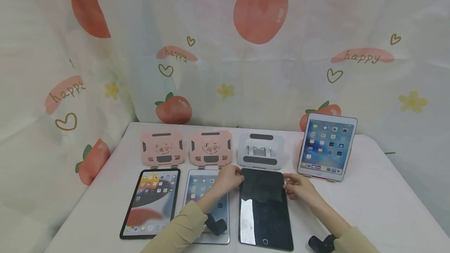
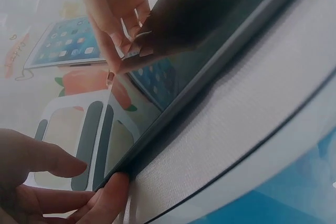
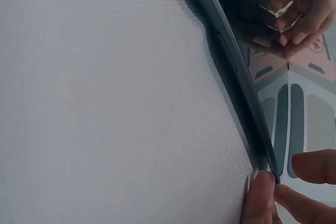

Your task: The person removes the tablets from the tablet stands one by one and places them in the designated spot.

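A black-screened tablet (image 1: 265,210) with a round home button lies face up at the front middle. My left hand (image 1: 228,179) holds its upper left corner; my right hand (image 1: 300,188) holds the upper right one. In the left wrist view the fingers (image 2: 113,195) lie against the tablet's edge, with the thumb (image 2: 63,161) over the corner. Fingers (image 3: 260,195) meet the opposite corner in the right wrist view. Just beyond the tablet's top edge lies a pale blue folding stand (image 1: 279,147) with dark grey pads. The glossy screen mirrors both hands.
To the left, a black-framed tablet (image 1: 154,202) and a white tablet (image 1: 221,233) lie below two pink stands (image 1: 145,151). My left forearm crosses above the white one. Another white tablet (image 1: 327,145) stands propped upright at the right. A printed curtain (image 1: 211,18) hangs behind.
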